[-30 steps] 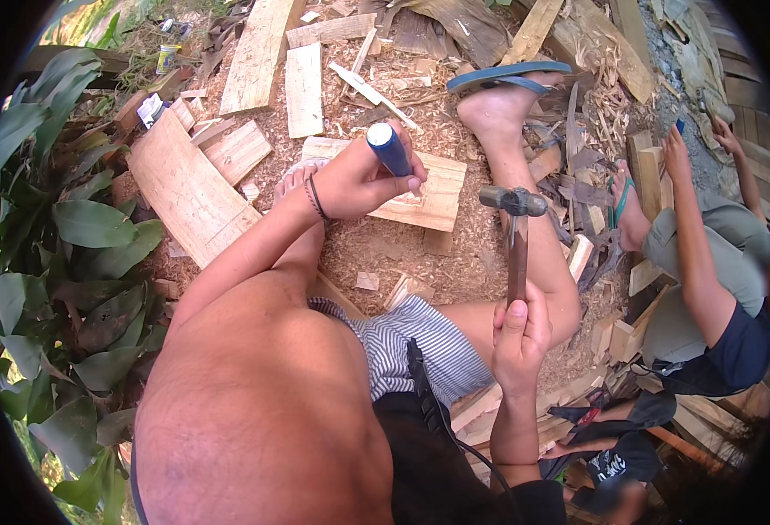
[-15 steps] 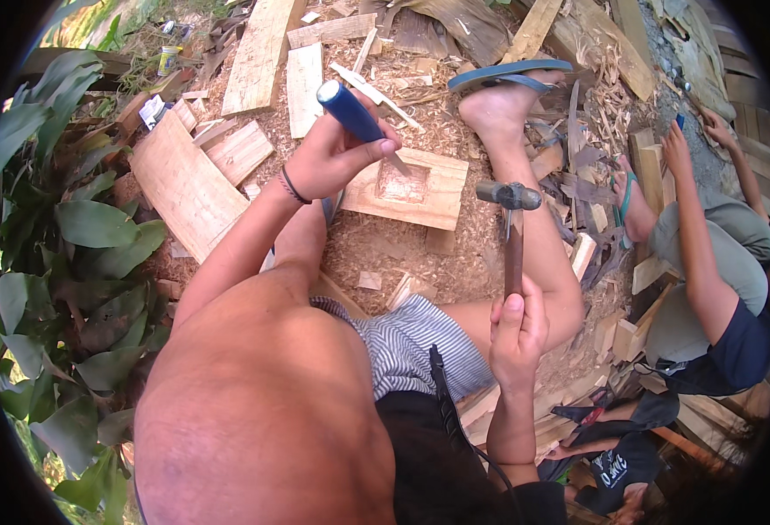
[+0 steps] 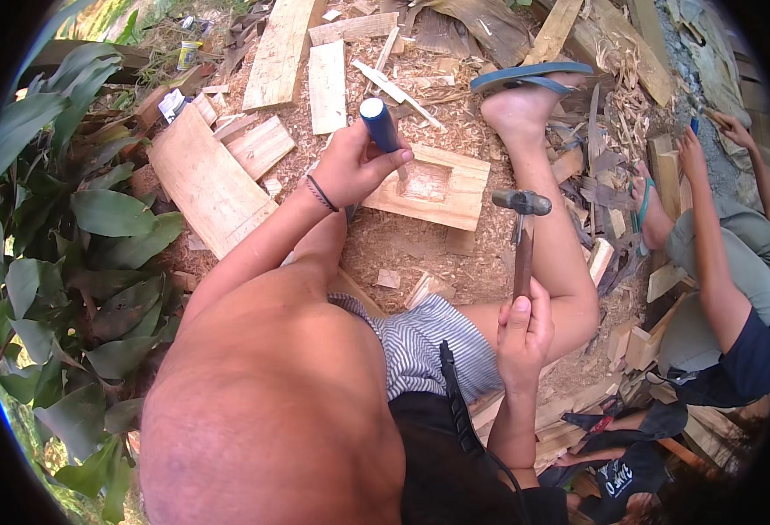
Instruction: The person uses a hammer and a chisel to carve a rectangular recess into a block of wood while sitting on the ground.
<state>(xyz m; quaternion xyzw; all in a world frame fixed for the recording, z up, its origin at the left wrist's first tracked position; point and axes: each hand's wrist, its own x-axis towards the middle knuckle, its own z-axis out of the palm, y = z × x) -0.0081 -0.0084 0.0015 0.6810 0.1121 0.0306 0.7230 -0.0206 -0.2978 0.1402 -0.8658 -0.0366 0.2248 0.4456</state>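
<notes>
Gripping a blue-handled chisel, the left hand points its blade down at the left side of the recess in a wooden board, on the far side of the striped shorts. The right hand is wrapped around a brown-handled hammer, head to the board's right.

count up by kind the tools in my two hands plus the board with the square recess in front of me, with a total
Hammer: 1
Blue-handled chisel: 1
Recessed board: 1
Total: 3
</notes>
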